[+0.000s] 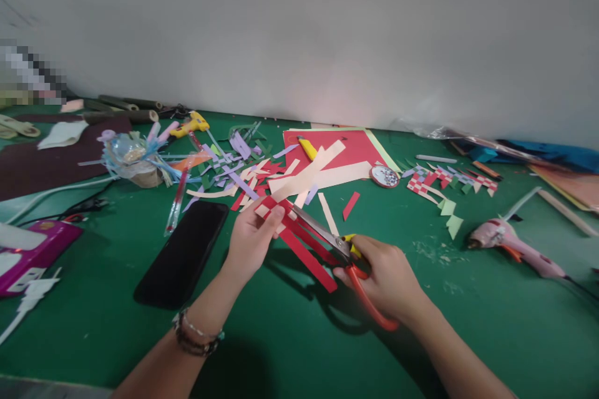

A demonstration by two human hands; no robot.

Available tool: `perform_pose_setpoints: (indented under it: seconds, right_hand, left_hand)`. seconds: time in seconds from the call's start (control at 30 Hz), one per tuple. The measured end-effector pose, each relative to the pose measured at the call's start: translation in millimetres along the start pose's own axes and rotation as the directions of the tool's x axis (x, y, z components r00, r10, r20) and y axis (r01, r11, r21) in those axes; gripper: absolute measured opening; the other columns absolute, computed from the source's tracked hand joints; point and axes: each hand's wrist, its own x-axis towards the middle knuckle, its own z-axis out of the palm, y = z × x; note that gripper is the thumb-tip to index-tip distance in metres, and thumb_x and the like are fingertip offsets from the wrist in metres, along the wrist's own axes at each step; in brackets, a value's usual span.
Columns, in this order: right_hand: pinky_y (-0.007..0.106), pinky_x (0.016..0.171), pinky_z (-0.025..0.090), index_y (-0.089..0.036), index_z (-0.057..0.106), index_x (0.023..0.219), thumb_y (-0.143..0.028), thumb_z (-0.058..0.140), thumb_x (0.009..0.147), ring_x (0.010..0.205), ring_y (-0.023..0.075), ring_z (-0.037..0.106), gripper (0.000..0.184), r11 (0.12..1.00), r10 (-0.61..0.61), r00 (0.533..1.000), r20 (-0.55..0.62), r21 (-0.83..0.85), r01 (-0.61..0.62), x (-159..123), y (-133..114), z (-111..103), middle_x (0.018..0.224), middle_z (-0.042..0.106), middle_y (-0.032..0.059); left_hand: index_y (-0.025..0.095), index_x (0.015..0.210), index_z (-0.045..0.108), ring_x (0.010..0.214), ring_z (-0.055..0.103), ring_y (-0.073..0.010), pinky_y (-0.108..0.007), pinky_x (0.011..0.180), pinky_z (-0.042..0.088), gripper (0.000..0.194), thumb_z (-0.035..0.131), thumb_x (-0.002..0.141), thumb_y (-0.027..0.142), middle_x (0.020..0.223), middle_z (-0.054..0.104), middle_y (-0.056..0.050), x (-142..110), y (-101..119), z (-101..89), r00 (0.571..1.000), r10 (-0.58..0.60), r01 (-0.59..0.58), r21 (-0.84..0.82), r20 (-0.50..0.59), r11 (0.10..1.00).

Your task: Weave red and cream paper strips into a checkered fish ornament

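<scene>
Pinched in my left hand [250, 237] is a small woven piece of red and cream paper strips [271, 209], with long red tails [311, 262] hanging toward the right. My right hand [390, 274] grips scissors [344, 246] by their red and yellow handles. The blades point up and left, lying along the red strips close to my left fingertips. Whether the blades are cutting into the paper I cannot tell. Just beyond, a cream strip [311, 171] slants over red paper sheets [360, 143]. A loose red scrap [350, 206] lies beside a cream scrap [329, 214].
A black phone [182, 255] lies left of my left hand. A pink glue gun [519, 246] rests at right, a yellow glue gun [191, 124] at back left. Paper scraps, woven pieces [449, 181], a round tin [384, 176] and a purple power strip [42, 255] surround the work.
</scene>
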Motion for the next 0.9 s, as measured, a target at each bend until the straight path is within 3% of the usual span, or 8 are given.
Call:
perform_pose_setpoints:
  seconds: [0.3,0.53,0.7,0.9]
  right_hand:
    - [0.02,0.043,0.022,-0.021,0.039,0.055,-0.057,0.036,0.075,0.042,0.0109,0.04,0.041,0.998,-0.001,1.0,-0.014,-0.069,0.0,0.4,0.5,-2.8,0.05,0.048,0.0008]
    - [0.02,0.042,0.021,-0.021,0.036,0.053,-0.058,0.035,0.076,0.041,0.0102,0.039,0.043,0.999,-0.006,1.0,-0.022,-0.052,0.004,0.3,0.5,-2.0,0.049,0.048,0.0007]
    - [0.02,0.042,0.022,-0.021,0.036,0.054,-0.059,0.035,0.076,0.041,0.0105,0.04,0.044,0.999,-0.016,1.0,-0.018,-0.029,0.016,-0.2,0.0,-0.6,0.049,0.048,0.0007]
    - [0.02,0.043,0.024,-0.021,0.034,0.055,-0.06,0.037,0.075,0.043,0.0102,0.039,0.044,0.999,0.01,1.0,0.012,0.033,-0.01,-0.5,-0.7,-1.5,0.05,0.048,0.0003]
  left_hand:
    - [0.015,0.064,0.062,0.039,0.037,-0.0062,-0.018,0.038,0.033,0.022,0.068,0.061,0.036,0.042,0.043,0.007,0.7,2.4,-0.1,1.0,-0.022,0.022,0.028,-0.015,0.999]
    - [0.015,0.076,0.066,0.04,0.038,-0.0065,-0.018,0.039,0.033,0.028,0.068,0.061,0.039,0.044,0.045,0.007,1.0,0.9,0.6,1.0,-0.009,0.009,0.009,-0.004,1.0]
    - [0.015,0.075,0.066,0.044,0.042,-0.0073,-0.018,0.042,0.035,0.029,0.069,0.06,0.04,0.049,0.052,0.004,2.4,0.3,0.6,1.0,-0.014,0.014,-0.012,0.004,1.0]
    - [0.016,0.075,0.066,0.041,0.037,-0.0063,-0.017,0.04,0.03,0.026,0.067,0.063,0.039,0.045,0.047,0.006,2.7,-2.9,-1.8,1.0,-0.009,0.009,-0.001,0.009,1.0]
